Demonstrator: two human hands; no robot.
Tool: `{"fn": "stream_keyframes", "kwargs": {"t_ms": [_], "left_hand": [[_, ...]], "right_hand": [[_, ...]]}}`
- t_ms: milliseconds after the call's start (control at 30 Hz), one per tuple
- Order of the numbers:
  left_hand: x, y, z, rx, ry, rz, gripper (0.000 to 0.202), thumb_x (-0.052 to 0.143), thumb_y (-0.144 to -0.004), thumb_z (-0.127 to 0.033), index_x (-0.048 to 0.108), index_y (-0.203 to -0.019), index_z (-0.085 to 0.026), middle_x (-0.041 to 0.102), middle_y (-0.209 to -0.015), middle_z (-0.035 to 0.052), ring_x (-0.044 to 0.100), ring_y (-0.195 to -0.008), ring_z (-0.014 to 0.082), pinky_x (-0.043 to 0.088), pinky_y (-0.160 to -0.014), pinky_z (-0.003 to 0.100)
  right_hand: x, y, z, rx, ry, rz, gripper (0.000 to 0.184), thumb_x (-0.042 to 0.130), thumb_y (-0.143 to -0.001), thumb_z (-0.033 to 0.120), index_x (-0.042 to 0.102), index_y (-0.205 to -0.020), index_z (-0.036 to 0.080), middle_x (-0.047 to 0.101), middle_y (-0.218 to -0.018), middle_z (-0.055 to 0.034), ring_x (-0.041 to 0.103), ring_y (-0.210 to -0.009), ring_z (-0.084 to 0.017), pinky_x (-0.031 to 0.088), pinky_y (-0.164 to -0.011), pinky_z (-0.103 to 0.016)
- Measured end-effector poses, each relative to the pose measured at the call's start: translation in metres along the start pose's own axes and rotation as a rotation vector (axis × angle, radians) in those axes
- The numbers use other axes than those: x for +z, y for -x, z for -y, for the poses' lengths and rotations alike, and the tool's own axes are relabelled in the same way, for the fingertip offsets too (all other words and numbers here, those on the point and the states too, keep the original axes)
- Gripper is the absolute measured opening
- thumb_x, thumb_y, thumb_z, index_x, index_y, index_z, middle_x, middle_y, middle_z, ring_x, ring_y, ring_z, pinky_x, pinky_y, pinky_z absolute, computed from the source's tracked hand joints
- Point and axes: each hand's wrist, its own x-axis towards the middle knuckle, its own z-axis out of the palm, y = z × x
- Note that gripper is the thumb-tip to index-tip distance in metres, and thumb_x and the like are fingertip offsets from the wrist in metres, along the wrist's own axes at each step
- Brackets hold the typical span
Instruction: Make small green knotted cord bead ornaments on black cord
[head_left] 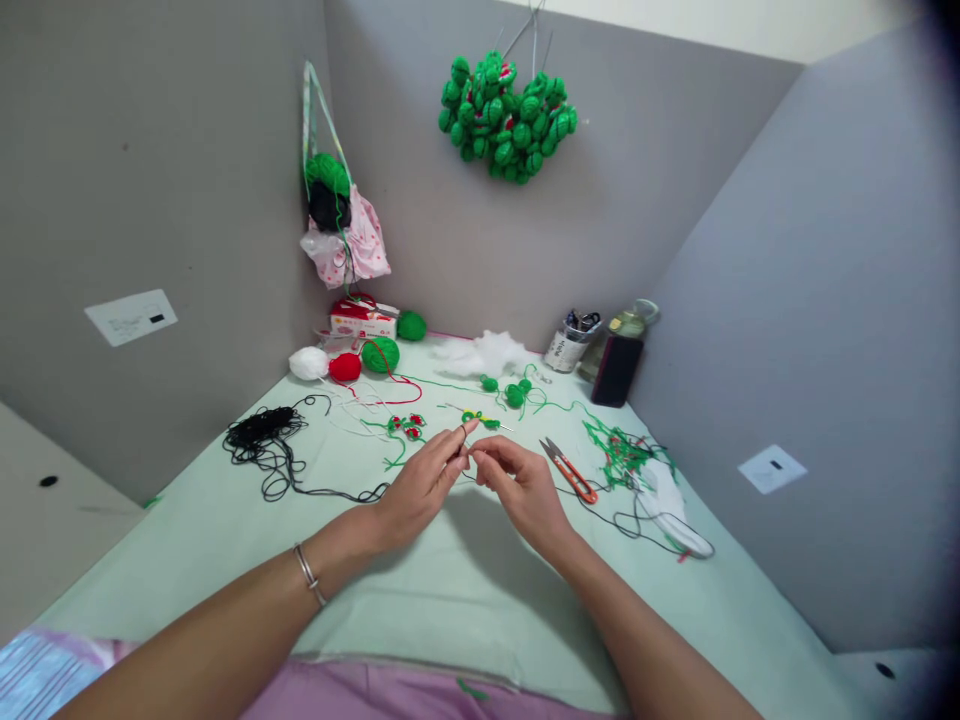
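Observation:
My left hand [424, 485] and my right hand [525, 490] meet fingertip to fingertip above the pale green table [450, 600]. Both pinch something thin between thumb and forefinger; it looks like a needle and black thread, too small to be sure. The black thread trails left toward a tangled black yarn pile [262, 430]. Just beyond the fingers lie a small green and yellow crochet piece [480, 418] and two small green and red crochet pieces [405, 425]. Orange thread snips [570, 470] lie to the right of my right hand.
Yarn balls, white [308, 363], red [345, 367] and green [381, 354], sit at the back left beside a red box [364, 318]. White stuffing [484, 352], a tool can [566, 345] and a bottle [626, 325] stand at the back. Green crochet balls [506, 115] hang on the wall. Yarn scraps [626, 455] lie right.

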Motion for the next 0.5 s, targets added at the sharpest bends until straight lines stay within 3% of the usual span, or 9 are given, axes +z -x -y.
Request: {"fn": "stream_keyframes", "kwargs": {"t_ms": [167,500], "left_hand": [[0.0025,0.0003,-0.0002,0.012,-0.088,0.032,0.051,0.032,-0.102,-0.037,0.034,-0.150,-0.021,0.061,-0.115,0.0099,0.055,-0.109,0.0212,0.042,-0.104,0.039],[0.0072,0.0042,0.0072,0.033,-0.158,0.055,0.052,0.032,-0.103,-0.035,0.029,-0.152,-0.019,0.056,-0.133,0.0127,0.050,-0.123,0.0226,0.041,-0.108,0.043]], "right_hand": [[0.0010,0.0018,-0.0018,-0.004,0.032,-0.034,0.023,0.052,-0.093,0.032,0.068,-0.100,0.017,0.054,-0.061,0.0026,0.050,-0.057,-0.011,0.040,-0.058,-0.024],[0.0011,0.0019,0.0016,-0.004,0.151,-0.036,0.019,0.051,-0.092,0.029,0.067,-0.094,0.018,0.050,-0.056,0.0049,0.044,-0.052,-0.010,0.034,-0.054,-0.023]]}}
